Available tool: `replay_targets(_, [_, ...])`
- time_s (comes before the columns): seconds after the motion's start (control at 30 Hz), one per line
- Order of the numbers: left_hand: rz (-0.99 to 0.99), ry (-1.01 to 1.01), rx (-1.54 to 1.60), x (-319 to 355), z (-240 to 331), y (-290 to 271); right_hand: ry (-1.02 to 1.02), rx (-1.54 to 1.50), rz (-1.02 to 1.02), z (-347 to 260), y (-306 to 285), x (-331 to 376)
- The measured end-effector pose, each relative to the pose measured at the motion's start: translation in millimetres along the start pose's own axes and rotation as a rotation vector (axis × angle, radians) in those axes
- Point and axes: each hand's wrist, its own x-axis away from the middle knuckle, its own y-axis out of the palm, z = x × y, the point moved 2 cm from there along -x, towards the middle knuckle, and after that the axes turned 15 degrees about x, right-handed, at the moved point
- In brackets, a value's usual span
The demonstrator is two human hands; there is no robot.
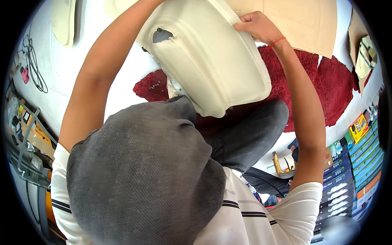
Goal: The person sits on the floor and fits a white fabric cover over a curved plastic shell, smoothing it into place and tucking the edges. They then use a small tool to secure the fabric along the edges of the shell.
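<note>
A cream leather-covered panel (pixel 208 53), which looks like a piece of car trim, stands tilted in front of me. A stitched seam runs down it, and a cutout with a dark opening (pixel 160 36) shows near its left edge. My right hand (pixel 258 27) is closed on the panel's right edge, the thumb lying over the rim and the other fingers curled. My left forearm (pixel 118 34) reaches along the panel's left side up to the top border, where the hand passes out of the picture.
Beneath the panel lies a dark red shaggy rug (pixel 326 90). Flat cardboard (pixel 290 20) covers the floor at the far right. Another cream panel (pixel 63 20) and black cables (pixel 34 69) lie at left. Stacked boxes (pixel 339 179) stand at right, a metal rack (pixel 30 139) at left.
</note>
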Motion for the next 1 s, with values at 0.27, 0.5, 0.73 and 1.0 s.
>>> replay_targets(0.27, [-0.004, 0.023, 0.087, 3.8, 0.7, 1.3, 0.042, -0.115, -0.025, 65.5, 27.5, 70.2])
replay_targets(0.5, [0.045, 0.032, 0.166, 9.3, -10.6, -4.7, -0.081, -0.175, -0.007, 104.8, 36.8, 110.6])
replay_targets(0.73, [-0.084, 0.055, 0.060, -1.1, -3.1, 1.0, -0.291, -0.043, 0.139, 4.8, -1.8, 6.9])
replay_targets(1.0, [0.042, 0.117, 0.180, -3.0, 3.1, -11.5, -0.484, 0.054, 0.299, -136.2, -41.6, -103.6])
